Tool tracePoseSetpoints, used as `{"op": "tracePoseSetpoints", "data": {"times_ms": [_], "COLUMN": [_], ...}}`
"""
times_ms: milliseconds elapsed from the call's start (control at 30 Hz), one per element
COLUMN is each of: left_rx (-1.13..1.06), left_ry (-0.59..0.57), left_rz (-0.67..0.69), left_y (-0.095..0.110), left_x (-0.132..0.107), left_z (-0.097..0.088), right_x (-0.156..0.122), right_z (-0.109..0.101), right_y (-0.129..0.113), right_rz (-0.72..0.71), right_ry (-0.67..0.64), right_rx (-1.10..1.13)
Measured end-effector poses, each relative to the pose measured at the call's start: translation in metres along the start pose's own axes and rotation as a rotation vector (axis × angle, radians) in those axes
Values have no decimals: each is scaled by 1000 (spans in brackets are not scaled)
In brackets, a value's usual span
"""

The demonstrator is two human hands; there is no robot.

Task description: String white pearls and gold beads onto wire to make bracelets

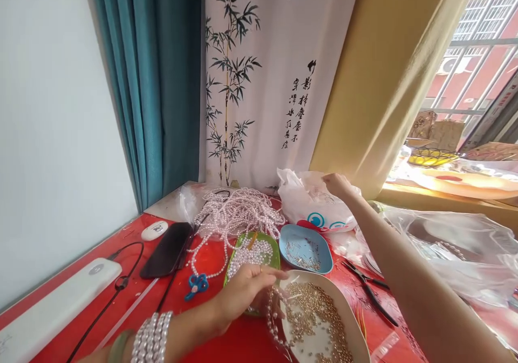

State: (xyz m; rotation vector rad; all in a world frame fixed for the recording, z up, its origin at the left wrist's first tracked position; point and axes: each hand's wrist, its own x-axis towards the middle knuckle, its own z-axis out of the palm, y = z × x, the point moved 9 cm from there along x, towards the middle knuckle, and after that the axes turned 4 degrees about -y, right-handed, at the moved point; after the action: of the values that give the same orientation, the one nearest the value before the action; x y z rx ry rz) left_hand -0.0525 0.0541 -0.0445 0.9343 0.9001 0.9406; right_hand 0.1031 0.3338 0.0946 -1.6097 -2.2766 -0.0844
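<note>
My left hand (246, 290) is closed in a pinch on a short string of pale pearls (273, 320) that hangs over the edge of a cream dish (356, 333) full of small gold beads. That wrist wears pearl bracelets and a green bangle. My right hand (336, 184) reaches far back and grips the top of a white plastic bag (311, 204) with a blue and red print. A green dish (275, 247) with loose pearls and a blue dish (293, 233) with thin metal pins sit between the hands.
A heap of pearl strands (238, 212) lies at the back of the red table (238, 347). Black pliers (370, 290), a blue scissors handle (197, 285), a dark phone (167, 250), a white power bank (56, 309) with cable, and clear plastic bags (453, 250) lie around. Curtains hang behind.
</note>
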Motion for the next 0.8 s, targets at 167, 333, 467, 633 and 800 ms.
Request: {"op": "tracePoseSetpoints", "data": {"times_ms": [167, 333, 467, 633, 800], "left_rx": [10, 12, 48, 74, 55], "left_ry": [-42, -99, -111, -117, -123], "left_rz": [-16, -27, -18, 10, 29], "left_y": [-1, -1, 0, 3, 8], "left_x": [7, 7, 4, -1, -6], "left_z": [3, 11, 14, 20, 29], "right_x": [2, -13, -33, -38, -38], "right_z": [2, -5, -5, -10, -17], "right_y": [1, -7, -8, -1, -5], "right_rz": [-100, -259, -331, -226, -107], "right_ry": [-70, -148, -243, -283, -212], "right_rx": [-268, -479, -553, -571, -496]}}
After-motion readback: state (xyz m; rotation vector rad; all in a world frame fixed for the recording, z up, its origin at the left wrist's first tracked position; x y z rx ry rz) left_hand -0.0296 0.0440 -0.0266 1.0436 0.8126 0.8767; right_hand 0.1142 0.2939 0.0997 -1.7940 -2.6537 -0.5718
